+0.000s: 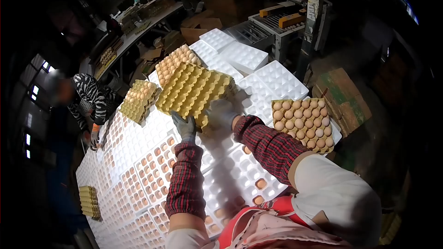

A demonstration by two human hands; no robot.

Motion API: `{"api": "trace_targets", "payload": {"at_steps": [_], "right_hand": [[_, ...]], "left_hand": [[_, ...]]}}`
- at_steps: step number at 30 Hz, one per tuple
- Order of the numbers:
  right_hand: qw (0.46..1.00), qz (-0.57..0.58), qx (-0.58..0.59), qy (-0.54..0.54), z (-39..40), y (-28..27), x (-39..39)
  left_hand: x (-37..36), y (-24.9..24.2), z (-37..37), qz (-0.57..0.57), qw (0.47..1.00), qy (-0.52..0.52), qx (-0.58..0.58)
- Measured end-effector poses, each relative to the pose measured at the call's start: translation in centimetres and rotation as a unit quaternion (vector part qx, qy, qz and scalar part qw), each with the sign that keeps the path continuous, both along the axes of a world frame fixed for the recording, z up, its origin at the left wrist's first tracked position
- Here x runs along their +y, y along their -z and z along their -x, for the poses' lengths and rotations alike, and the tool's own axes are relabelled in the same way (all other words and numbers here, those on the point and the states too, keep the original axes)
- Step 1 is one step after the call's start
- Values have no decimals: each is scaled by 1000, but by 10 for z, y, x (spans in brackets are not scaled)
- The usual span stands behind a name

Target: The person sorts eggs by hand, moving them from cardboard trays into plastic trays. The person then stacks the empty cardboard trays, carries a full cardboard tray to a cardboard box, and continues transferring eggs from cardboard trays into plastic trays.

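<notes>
Both my gloved hands grip a tilted stack of yellow pulp egg trays [194,90] above the table. My left hand [185,127] holds the stack's near edge, and my right hand [221,114] holds its underside on the right. The top tray of this stack shows empty cups. Under it lie white foam egg trays [147,166], several of them holding brown eggs. Red plaid sleeves cover both my forearms.
A pulp tray full of eggs [303,122] sits to the right, two egg-filled stacks [140,99] [175,62] behind. Empty white foam trays [244,57] lie at the far end. A person in a striped top [90,101] works at the left. A small yellow stack [90,201] rests near left.
</notes>
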State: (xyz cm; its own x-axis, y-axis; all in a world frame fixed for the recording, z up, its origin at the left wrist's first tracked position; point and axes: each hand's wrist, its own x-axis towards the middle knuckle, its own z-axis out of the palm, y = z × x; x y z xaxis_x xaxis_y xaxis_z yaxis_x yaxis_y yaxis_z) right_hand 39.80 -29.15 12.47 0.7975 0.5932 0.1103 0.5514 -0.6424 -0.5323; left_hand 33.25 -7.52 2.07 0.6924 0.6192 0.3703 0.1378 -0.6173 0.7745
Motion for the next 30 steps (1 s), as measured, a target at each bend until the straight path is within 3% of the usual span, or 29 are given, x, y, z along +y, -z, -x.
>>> {"api": "trace_targets", "payload": {"at_steps": [2, 5, 7, 8, 9, 10, 12, 13, 16, 19, 23, 24, 27, 30], "right_hand": [[998, 26, 15, -49, -18, -5, -9], [984, -23, 165, -62, -61, -43, -33], [959, -271, 43, 68, -113, -1, -20], [963, -233, -81, 105, -144, 26, -13], [965, -186, -111, 148, -151, 33, -10], [934, -335, 93, 86, -183, 95, 9], [797, -452, 398, -55, -196, 111, 0], [744, -483, 457, -63, -184, 93, -16], [585, -543, 591, -115, -162, 71, -42], [535, -568, 618, -94, -158, 68, -39], [740, -382, 550, -70, -174, 69, -30], [704, -432, 551, -119, -186, 96, -16], [796, -449, 380, -144, -136, 60, -24], [763, -498, 359, -199, -38, -3, -37]], "left_hand": [[-12, -3, 2, 14, 1000, -16, 1], [-25, -7, 6, 65, 997, -23, -27], [-38, -11, 8, 136, 985, -9, -109], [-46, -15, 8, 213, 966, -4, -148], [-56, -20, 5, 335, 920, -7, -204], [-50, -14, 6, 451, 874, -57, -171], [-39, -6, 20, 600, 793, 67, -79], [-42, 0, 23, 684, 705, 159, -102], [-54, -14, 19, 739, 630, 227, -75], [-39, -3, 18, 715, 671, 194, -34], [-26, 12, 24, 684, 706, 181, -18], [-23, 13, 32, 689, 705, 166, -28], [-29, 4, 80, 552, 821, 128, -72], [-25, -17, 166, 486, 855, 124, -131]]}}
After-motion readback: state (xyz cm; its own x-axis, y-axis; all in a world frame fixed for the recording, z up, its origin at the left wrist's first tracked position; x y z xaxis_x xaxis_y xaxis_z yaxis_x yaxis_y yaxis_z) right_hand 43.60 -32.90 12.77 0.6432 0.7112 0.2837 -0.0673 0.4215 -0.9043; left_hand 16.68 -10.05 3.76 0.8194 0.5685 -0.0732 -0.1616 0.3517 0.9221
